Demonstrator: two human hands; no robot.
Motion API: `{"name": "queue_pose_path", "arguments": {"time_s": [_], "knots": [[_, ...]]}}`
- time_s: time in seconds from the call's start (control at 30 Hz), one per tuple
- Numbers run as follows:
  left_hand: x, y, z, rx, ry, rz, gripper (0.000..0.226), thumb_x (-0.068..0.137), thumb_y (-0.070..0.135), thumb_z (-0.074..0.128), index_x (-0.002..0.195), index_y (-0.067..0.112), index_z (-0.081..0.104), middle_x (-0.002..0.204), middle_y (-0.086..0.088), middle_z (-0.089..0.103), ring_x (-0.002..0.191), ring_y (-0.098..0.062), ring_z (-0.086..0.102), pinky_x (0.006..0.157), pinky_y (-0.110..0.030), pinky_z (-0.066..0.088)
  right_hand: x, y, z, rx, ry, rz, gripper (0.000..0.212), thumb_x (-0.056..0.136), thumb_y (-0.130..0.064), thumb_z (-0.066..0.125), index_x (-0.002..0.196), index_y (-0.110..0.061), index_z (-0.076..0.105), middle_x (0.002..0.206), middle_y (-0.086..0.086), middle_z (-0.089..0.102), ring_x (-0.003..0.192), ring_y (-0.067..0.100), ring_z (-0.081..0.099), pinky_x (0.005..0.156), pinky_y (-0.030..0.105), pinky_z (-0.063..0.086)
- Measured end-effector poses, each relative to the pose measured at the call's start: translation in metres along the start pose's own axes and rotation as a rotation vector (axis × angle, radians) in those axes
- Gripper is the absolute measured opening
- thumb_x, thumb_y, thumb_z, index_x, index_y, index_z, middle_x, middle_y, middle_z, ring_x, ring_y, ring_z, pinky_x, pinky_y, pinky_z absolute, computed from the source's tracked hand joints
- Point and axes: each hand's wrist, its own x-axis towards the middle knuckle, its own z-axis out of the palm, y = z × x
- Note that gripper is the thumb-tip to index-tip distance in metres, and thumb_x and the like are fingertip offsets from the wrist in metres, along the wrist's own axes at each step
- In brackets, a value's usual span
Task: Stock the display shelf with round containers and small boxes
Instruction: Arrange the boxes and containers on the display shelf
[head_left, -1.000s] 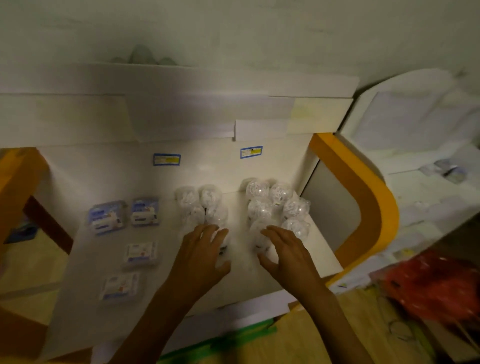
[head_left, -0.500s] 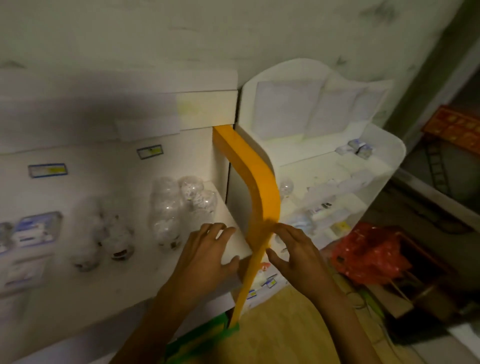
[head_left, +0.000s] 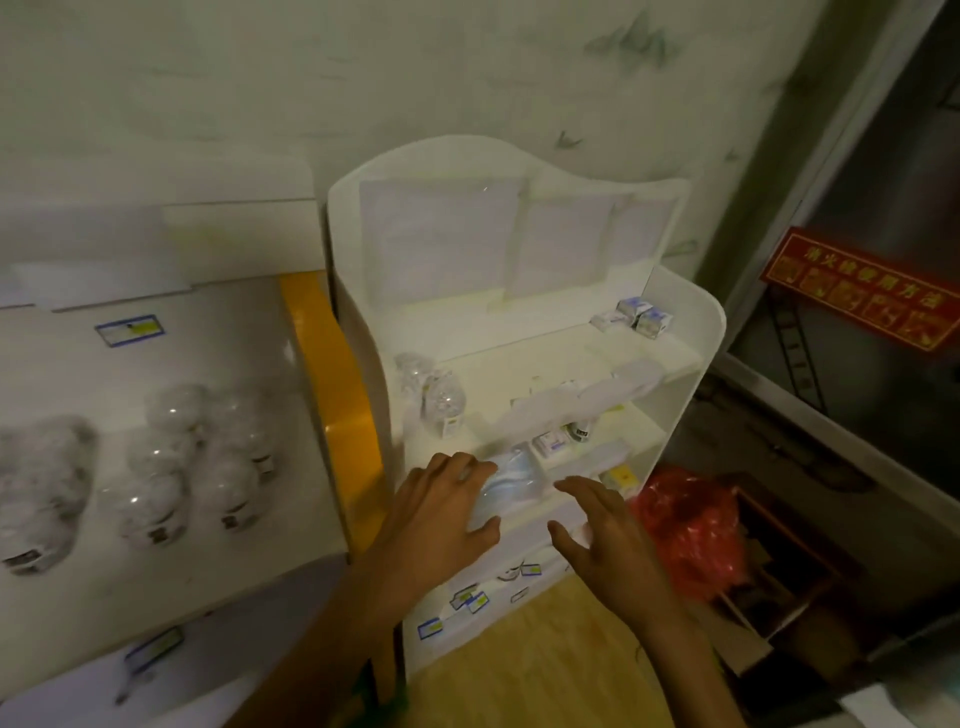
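A white display shelf unit (head_left: 698, 332) stands in front of me. Two round clear containers (head_left: 441, 402) sit at the left of its middle tier. Small boxes (head_left: 638, 315) lie at the top tier's right end, and another small box (head_left: 550, 442) lies lower down. A clear blue-and-white pack (head_left: 514, 480) rests on the lower tier. My left hand (head_left: 441, 512) covers the pack's left end, fingers on top and thumb at its near edge; whether it grips is unclear. My right hand (head_left: 597, 530) hovers just right of the pack, fingers apart and holding nothing.
To the left is a second white shelf (head_left: 270, 566) with several round clear containers (head_left: 161, 467), bordered by an orange side panel (head_left: 340, 395). A red plastic bag (head_left: 693, 525) lies on the floor at the right, under a red sign (head_left: 857, 291). Price labels (head_left: 470, 600) line the unit's front edge.
My view has swung right, from the left shelf with its containers to the white unit. Both hands moved right with it; the left one now lies on the blue-and-white pack.
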Motion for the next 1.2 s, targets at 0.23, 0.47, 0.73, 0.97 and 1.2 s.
{"name": "queue_pose_path", "arguments": {"time_s": [0.23, 0.47, 0.73, 0.97, 1.2], "knots": [[0.076, -0.007, 0.04, -0.031, 0.029, -0.083, 0.054, 0.079, 0.043, 0.057, 0.128, 0.023, 0.051, 0.124, 0.0, 0.057, 0.111, -0.023, 0.052, 0.087, -0.038, 0.047, 0.062, 0.058, 0.008, 0.023, -0.036, -0.025, 0.045, 0.087, -0.042, 0.054, 0.128, -0.024, 0.052, 0.13, -0.004, 0.056, 0.117, 0.016, 0.051, 0.092, 0.033, 0.048], [0.154, -0.044, 0.061, -0.062, 0.079, -0.284, 0.061, 0.085, 0.047, 0.055, 0.14, 0.028, 0.037, 0.145, 0.003, 0.039, 0.133, -0.02, 0.032, 0.109, -0.036, 0.025, 0.163, 0.105, 0.022, -0.015, -0.166, -0.082, 0.047, 0.087, -0.044, 0.053, 0.13, -0.026, 0.05, 0.133, -0.008, 0.053, 0.118, 0.012, 0.05, 0.094, 0.016, 0.033], [0.19, -0.084, 0.064, 0.006, 0.21, -0.387, 0.063, 0.071, 0.041, 0.068, 0.128, 0.02, 0.051, 0.128, -0.004, 0.055, 0.117, -0.027, 0.05, 0.092, -0.046, 0.047, 0.263, 0.116, 0.067, 0.029, -0.263, -0.235, 0.047, 0.089, -0.039, 0.059, 0.133, -0.025, 0.047, 0.138, -0.005, 0.049, 0.124, 0.012, 0.046, 0.098, 0.019, 0.031], [0.189, -0.092, 0.08, 0.023, 0.275, -0.527, 0.066, 0.064, 0.037, 0.078, 0.123, 0.019, 0.054, 0.12, -0.003, 0.06, 0.108, -0.023, 0.056, 0.09, -0.039, 0.048, 0.325, 0.113, 0.118, 0.058, -0.357, -0.426, 0.047, 0.089, -0.034, 0.059, 0.134, -0.021, 0.048, 0.138, 0.0, 0.048, 0.123, 0.018, 0.047, 0.098, 0.026, 0.038], [0.181, -0.076, 0.112, 0.114, 0.372, -0.646, 0.077, 0.056, 0.04, 0.084, 0.122, 0.014, 0.053, 0.117, -0.009, 0.061, 0.109, -0.021, 0.051, 0.094, -0.04, 0.044, 0.361, 0.111, 0.17, 0.109, -0.5, -0.591, 0.059, 0.087, -0.042, 0.055, 0.141, -0.024, 0.039, 0.148, 0.005, 0.037, 0.131, 0.025, 0.039, 0.103, 0.037, 0.037]]}}
